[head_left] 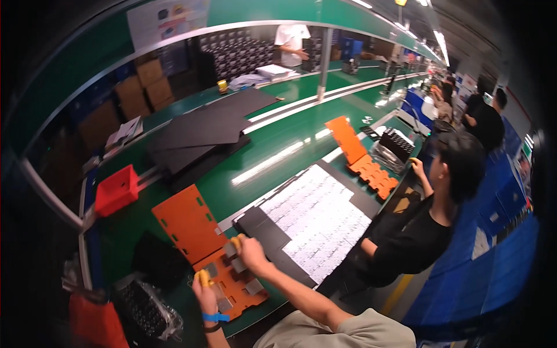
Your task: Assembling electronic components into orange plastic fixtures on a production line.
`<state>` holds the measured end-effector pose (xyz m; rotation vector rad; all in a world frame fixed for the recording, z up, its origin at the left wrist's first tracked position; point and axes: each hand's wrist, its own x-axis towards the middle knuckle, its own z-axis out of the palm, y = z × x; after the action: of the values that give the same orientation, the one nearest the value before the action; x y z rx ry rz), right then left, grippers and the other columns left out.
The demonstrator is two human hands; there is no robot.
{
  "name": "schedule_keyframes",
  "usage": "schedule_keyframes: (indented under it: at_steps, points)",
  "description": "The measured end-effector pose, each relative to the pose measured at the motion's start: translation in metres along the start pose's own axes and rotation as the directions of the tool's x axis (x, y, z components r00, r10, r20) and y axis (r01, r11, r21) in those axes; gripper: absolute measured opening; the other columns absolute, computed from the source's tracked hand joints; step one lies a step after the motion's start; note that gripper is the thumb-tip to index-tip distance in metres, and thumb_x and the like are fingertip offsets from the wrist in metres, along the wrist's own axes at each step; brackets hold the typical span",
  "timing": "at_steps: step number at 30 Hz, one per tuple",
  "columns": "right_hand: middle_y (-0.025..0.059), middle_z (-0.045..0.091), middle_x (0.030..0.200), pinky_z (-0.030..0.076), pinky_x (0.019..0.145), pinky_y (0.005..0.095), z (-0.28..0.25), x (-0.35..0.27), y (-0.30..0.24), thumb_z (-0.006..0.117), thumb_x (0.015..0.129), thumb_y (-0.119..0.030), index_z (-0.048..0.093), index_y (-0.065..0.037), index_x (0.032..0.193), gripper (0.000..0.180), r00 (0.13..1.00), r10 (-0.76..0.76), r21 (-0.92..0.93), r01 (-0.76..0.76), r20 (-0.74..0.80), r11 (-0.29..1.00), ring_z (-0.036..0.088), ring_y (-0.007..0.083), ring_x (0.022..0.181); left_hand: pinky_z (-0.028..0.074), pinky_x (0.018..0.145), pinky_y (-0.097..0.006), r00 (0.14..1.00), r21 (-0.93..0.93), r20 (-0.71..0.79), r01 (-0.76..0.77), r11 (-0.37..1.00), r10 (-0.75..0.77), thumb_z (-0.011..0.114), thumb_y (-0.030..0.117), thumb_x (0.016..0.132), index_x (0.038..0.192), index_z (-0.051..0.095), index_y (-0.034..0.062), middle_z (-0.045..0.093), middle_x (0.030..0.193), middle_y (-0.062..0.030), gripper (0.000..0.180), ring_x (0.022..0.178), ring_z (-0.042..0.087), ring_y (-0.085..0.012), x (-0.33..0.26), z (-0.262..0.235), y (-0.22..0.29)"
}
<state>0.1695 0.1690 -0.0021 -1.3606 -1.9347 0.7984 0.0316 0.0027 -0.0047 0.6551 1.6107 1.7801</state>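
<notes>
An orange hinged tray lies unfolded in front of me, its lower half set with several small grey rectangular pieces. My right hand, yellow covers on its fingertips, pinches a grey piece at the tray's right side. At the left edge of the same half, my left hand has its yellow-covered fingers drawn together; whatever they hold is too small to make out. A blue band circles my left wrist. To the right, sheets of white printed labels lie on a dark board.
Black sheets are stacked beyond the tray, with a red bin at the left. Clear bags of black parts lie near left. Another orange tray lies by a person in black. A metal post rises behind.
</notes>
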Motion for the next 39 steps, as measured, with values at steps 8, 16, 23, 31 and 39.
schedule_keyframes:
  at_steps: [8,16,23,31,39]
  points:
    - [0.026,0.065,0.076,0.051,0.066,0.0534,-0.024,0.182,0.047,0.056,0.095,-0.028,0.061,-0.002,0.083,0.029,0.962,-0.173,-0.104,0.154,-0.213,0.983,0.065,0.0459,0.075,0.037,0.055,-0.025,0.635,-0.429,0.753,0.674,0.602,-0.174,0.051,0.022,0.102,0.118,0.055,0.0026,0.049,0.08,-0.0003,0.026,0.061,0.045,-0.0099,0.042,0.015,0.007]
    - [-0.0087,0.047,0.06,0.03,0.035,0.0289,0.005,0.343,0.105,0.062,0.085,-0.012,0.062,-0.013,0.071,0.014,0.847,-0.491,-0.944,0.301,0.202,0.132,0.054,0.0077,0.05,0.034,0.047,-0.032,0.218,-0.416,0.807,0.869,-0.267,-0.548,0.053,0.032,0.099,0.098,0.054,0.0032,0.044,0.068,-0.0066,0.029,0.051,0.041,-0.0187,0.045,0.033,-0.039]
    - [-0.0053,0.056,0.062,0.035,0.038,0.0369,0.039,0.332,0.159,0.063,0.079,-0.014,0.069,-0.013,0.072,0.009,0.824,-0.482,-0.926,0.371,0.298,0.063,0.057,0.014,0.053,0.028,0.042,-0.027,0.245,-0.42,0.747,0.895,-0.153,-0.618,0.048,0.02,0.099,0.09,0.044,0.008,0.037,0.068,-0.0011,0.016,0.047,0.034,-0.0126,0.037,0.076,-0.004]
    - [0.018,0.057,0.059,0.045,0.049,0.0414,-0.022,0.258,0.015,0.059,0.095,-0.028,0.059,-0.001,0.075,0.033,0.828,-0.342,-0.108,0.329,-0.445,0.938,0.06,0.033,0.051,0.029,0.042,-0.028,0.209,-0.374,0.77,0.914,-0.16,-0.603,0.05,0.022,0.099,0.088,0.044,0.0081,0.037,0.069,-0.0021,0.018,0.048,0.035,-0.0131,0.038,0.059,-0.001]
    - [0.0137,0.055,0.079,0.049,0.065,0.0458,-0.096,0.044,-0.055,0.071,0.081,-0.04,0.058,-0.001,0.084,0.041,0.46,-0.829,0.386,0.736,0.317,0.556,0.058,0.0364,0.073,0.026,0.043,-0.026,0.045,-0.332,0.578,0.925,-0.184,-0.815,0.055,0.027,0.096,0.131,0.05,-0.0004,0.041,0.074,-0.0028,0.045,0.049,0.031,-0.0129,0.018,0.093,0.03]
